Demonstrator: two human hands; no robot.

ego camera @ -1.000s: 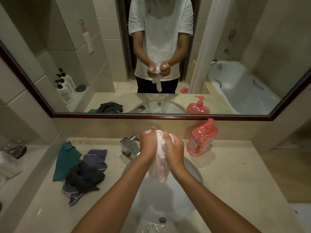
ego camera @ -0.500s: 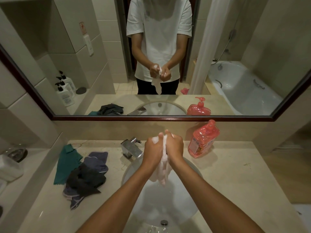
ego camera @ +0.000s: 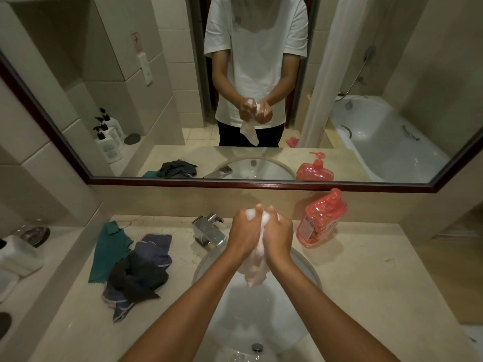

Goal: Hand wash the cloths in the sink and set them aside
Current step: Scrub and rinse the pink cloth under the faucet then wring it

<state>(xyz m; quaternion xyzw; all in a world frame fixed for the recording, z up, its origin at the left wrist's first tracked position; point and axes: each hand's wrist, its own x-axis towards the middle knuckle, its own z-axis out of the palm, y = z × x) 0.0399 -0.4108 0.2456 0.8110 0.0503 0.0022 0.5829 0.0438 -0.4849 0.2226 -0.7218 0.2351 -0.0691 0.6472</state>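
Beige stone makes up the counter (ego camera: 366, 278), with a white oval sink (ego camera: 261, 307) set into it and a wide, dark-framed mirror (ego camera: 261, 182) on the wall behind. Both hands are raised over the basin, pressed close together — the left hand (ego camera: 247, 235) and the right hand (ego camera: 278, 236) each curl their fingers round a pale, soapy cloth (ego camera: 254, 270). White suds show between the knuckles at the top of the grip, and the cloth's loose end hangs down below the wrists, above the bowl and clear of it. Near the front of the basin sits a drain (ego camera: 257, 347).

Left of the sink stands a chrome faucet (ego camera: 209, 231). Farther left on the counter lies a heap of cloths: a teal cloth (ego camera: 109, 249) spread flat, a blue-grey cloth (ego camera: 154, 246) beside it, and a dark cloth (ego camera: 138, 278) crumpled on top of both — all of them well apart from the hands. Right of the sink, against the backsplash, a red pump bottle (ego camera: 324, 220) stands upright. At the left edge, on a lower ledge, rests a round metal dish (ego camera: 34, 232).
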